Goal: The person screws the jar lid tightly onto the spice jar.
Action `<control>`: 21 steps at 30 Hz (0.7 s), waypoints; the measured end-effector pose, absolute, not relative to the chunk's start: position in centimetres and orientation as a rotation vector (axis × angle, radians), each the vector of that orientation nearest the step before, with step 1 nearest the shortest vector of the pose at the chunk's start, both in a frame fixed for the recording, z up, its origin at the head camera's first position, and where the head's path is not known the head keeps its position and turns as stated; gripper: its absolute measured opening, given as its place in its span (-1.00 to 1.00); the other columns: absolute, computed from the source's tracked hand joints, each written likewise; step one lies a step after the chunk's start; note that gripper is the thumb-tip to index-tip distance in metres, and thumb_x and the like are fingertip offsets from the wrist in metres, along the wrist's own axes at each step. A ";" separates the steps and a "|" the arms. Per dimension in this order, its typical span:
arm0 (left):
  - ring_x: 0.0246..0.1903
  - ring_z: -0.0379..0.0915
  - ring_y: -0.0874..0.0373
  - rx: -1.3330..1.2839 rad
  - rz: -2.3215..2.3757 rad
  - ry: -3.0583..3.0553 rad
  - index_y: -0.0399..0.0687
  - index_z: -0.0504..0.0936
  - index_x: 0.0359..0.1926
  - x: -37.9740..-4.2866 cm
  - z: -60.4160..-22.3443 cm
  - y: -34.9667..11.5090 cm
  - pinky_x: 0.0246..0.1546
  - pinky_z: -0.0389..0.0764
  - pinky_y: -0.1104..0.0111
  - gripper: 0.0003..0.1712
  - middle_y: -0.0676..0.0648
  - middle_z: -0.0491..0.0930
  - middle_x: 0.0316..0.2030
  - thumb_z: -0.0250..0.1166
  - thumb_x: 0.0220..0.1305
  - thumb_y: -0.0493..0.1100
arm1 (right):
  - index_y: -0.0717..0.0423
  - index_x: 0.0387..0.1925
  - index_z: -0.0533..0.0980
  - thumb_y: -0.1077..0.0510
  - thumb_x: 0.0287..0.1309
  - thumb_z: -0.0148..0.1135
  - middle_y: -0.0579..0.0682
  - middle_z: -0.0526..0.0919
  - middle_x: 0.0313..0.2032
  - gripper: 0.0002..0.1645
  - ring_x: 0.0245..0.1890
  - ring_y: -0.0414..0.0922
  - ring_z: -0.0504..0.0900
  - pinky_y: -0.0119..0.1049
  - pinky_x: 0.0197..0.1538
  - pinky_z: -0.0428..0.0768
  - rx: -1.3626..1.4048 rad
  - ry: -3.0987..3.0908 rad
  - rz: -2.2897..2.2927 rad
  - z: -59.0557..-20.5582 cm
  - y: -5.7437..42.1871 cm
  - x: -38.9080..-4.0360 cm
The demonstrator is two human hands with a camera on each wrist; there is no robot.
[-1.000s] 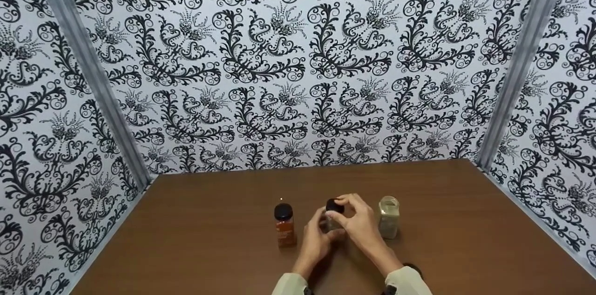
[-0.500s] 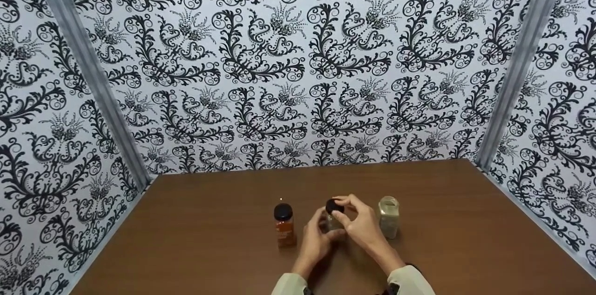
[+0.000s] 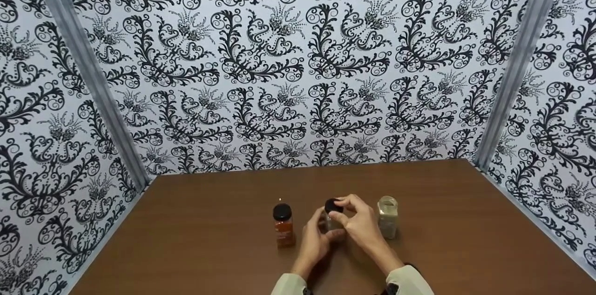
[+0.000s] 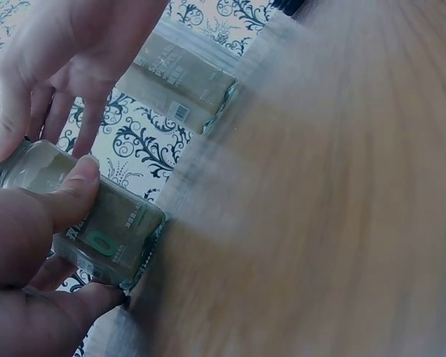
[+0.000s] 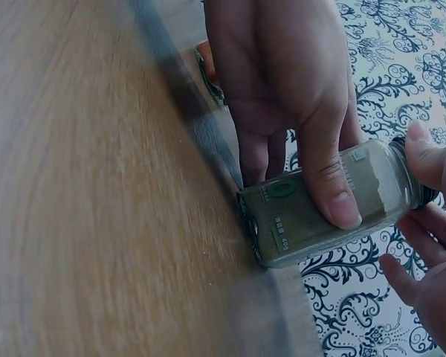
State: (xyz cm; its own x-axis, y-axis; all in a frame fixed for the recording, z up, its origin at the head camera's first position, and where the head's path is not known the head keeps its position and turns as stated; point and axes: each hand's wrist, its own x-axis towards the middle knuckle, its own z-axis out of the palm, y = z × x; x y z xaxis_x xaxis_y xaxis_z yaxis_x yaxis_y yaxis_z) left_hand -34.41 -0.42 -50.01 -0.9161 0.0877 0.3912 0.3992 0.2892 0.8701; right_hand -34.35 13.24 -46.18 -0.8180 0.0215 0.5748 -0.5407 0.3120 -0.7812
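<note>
A glass spice jar [image 3: 333, 224] with grey-brown powder and a black cap [image 3: 332, 205] stands on the table between my hands. My left hand [image 3: 314, 240] grips its body; the thumb [image 5: 334, 190] lies across the glass in the right wrist view. On the cap, my right hand [image 3: 362, 225] has its thumb and fingers pinched round the edge. The left wrist view shows the jar's label [image 4: 104, 242] with green print. To the right is an uncapped glass jar [image 3: 388, 220] of similar powder. A capped jar of orange-red spice [image 3: 284, 230] stands to the left.
All three jars stand on a brown wooden table [image 3: 209, 230]. A dark rounded thing [image 3: 412, 267] lies partly hidden behind the right sleeve [image 3: 409, 281]. Patterned black-and-white walls [image 3: 298, 113] close off the table's back and sides.
My right thumb and fingers have shifted slightly round the cap, forward and back. My left hand keeps its grip, and the other jars have stayed in place.
</note>
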 end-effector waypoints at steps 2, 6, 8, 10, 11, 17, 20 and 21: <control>0.03 0.66 -0.05 -0.440 -1.663 -2.296 0.01 0.56 0.21 -34.4 -50.0 -0.4 0.00 0.65 0.25 -0.34 -0.16 0.70 0.05 0.54 0.05 -0.10 | 0.15 -0.29 0.62 0.30 -0.04 0.52 0.10 0.72 -0.12 -0.75 -0.02 0.09 0.72 -0.08 0.11 0.67 0.463 -2.082 1.522 -46.2 13.1 -34.3; 0.02 0.66 -0.08 -0.460 -1.633 -2.293 -0.01 0.56 0.21 -34.4 -50.0 -0.5 0.01 0.67 0.19 -0.34 -0.17 0.70 0.06 0.54 0.05 -0.10 | 0.14 -0.28 0.62 0.30 -0.04 0.52 0.07 0.70 -0.14 -0.74 -0.05 0.06 0.71 -0.10 0.11 0.67 0.473 -2.083 1.466 -46.2 13.0 -34.2; 0.02 0.66 -0.09 -0.466 -1.627 -2.293 -0.02 0.56 0.21 -34.3 -49.9 -0.6 0.02 0.66 0.16 -0.34 -0.17 0.70 0.05 0.54 0.05 -0.11 | 0.14 -0.27 0.62 0.29 -0.02 0.52 0.06 0.69 -0.13 -0.75 -0.04 0.06 0.71 -0.10 0.11 0.67 0.478 -2.097 1.472 -46.1 13.0 -34.1; 0.03 0.66 -0.09 -0.469 -1.633 -2.294 -0.03 0.55 0.21 -34.2 -49.9 -0.6 0.02 0.66 0.13 -0.33 -0.17 0.70 0.04 0.54 0.05 -0.12 | 0.15 -0.24 0.60 0.29 0.03 0.49 0.09 0.68 -0.08 -0.75 0.01 0.08 0.71 -0.12 0.13 0.66 0.486 -2.125 1.508 -46.0 13.0 -34.0; 0.03 0.66 -0.09 -0.467 -1.640 -2.295 -0.03 0.56 0.21 -34.2 -49.9 -0.7 0.02 0.66 0.13 -0.34 -0.16 0.71 0.03 0.54 0.05 -0.13 | 0.17 -0.22 0.59 0.29 0.06 0.47 0.12 0.68 -0.04 -0.76 0.05 0.10 0.70 -0.12 0.15 0.65 0.498 -2.138 1.534 -45.9 13.0 -34.0; 0.03 0.66 -0.08 -0.486 -1.657 -2.294 -0.05 0.55 0.22 -34.3 -49.9 -0.7 0.00 0.68 0.18 -0.34 -0.16 0.70 0.04 0.54 0.06 -0.17 | 0.28 -0.18 0.52 0.38 0.16 0.34 0.26 0.64 0.11 -0.80 0.20 0.22 0.60 -0.16 0.23 0.58 0.555 -2.176 1.625 -45.5 13.0 -33.9; 0.04 0.65 -0.12 -0.485 -1.638 -2.309 -0.05 0.54 0.24 -34.3 -49.8 -0.6 0.01 0.68 0.15 -0.31 -0.19 0.68 0.07 0.54 0.05 -0.13 | 0.31 -0.21 0.53 0.45 0.11 0.33 0.27 0.65 0.06 -0.80 0.17 0.23 0.61 -0.21 0.21 0.60 0.556 -2.149 1.634 -45.5 12.9 -34.0; 0.04 0.65 -0.14 -0.484 -1.632 -2.313 -0.05 0.53 0.24 -34.3 -49.8 -0.6 0.02 0.68 0.12 -0.30 -0.19 0.68 0.07 0.54 0.05 -0.12 | 0.32 -0.22 0.53 0.46 0.09 0.33 0.27 0.65 0.05 -0.79 0.16 0.23 0.62 -0.22 0.21 0.60 0.556 -2.141 1.637 -45.5 12.8 -34.0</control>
State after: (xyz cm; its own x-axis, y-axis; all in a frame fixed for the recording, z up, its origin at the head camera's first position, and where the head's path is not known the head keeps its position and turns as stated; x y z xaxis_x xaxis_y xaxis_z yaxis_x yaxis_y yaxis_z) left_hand -34.30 -0.62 -49.78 -0.9081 0.1150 0.4026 0.4178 0.3100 0.8540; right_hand -34.00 12.85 -45.54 -0.8464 -0.0764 0.5271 -0.5287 0.2401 -0.8142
